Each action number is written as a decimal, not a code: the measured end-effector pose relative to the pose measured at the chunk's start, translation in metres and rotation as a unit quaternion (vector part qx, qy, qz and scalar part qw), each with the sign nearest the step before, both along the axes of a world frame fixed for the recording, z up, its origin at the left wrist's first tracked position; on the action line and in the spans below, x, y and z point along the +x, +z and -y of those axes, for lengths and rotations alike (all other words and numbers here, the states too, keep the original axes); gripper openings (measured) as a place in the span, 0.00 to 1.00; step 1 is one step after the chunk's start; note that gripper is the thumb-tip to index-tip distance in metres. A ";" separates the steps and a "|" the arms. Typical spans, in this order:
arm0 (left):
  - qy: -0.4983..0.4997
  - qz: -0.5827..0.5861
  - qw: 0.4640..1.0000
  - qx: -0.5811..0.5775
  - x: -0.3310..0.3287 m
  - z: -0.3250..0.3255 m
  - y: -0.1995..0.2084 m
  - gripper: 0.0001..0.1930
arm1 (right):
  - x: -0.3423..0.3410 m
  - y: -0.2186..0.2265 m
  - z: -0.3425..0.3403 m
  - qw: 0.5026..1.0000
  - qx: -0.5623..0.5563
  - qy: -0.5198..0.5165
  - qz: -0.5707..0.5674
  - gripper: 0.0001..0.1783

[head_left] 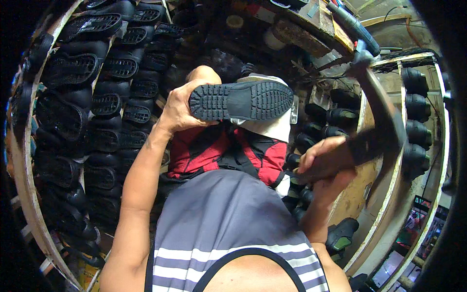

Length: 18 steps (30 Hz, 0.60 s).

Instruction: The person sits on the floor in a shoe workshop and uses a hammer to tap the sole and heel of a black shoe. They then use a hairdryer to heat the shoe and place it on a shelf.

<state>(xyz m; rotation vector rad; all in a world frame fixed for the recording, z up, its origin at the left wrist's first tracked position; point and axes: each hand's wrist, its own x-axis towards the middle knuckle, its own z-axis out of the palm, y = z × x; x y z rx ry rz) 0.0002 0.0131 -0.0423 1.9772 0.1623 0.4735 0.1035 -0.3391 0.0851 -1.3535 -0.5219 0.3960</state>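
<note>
Left rack (32, 199) is filled with rows of black shoes (73, 68), treads showing. Dark footwear (417, 131) is also stored in the right rack (443, 126). Work shoe (238, 101) is held sole-up over a pale cloth (272, 127), contact with it unclear. Long axis runs left-right: heel left, toe right. Heel end is grasped by the left hand (180, 106). Hammer (372, 143), motion-blurred, is gripped by the right hand (325, 147), apart from the sole.
</note>
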 end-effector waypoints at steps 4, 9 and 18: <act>-0.024 -0.021 0.999 0.004 0.001 -0.002 -0.001 0.42 | -0.004 -0.042 0.004 0.976 -0.200 0.075 0.034 0.40; -0.032 -0.013 0.999 -0.001 0.001 0.001 0.005 0.42 | -0.012 -0.041 0.006 0.951 -0.306 0.025 -0.035 0.29; -0.033 -0.037 0.999 -0.016 0.000 0.008 0.010 0.42 | 0.007 -0.050 0.001 0.945 -0.315 0.011 -0.092 0.34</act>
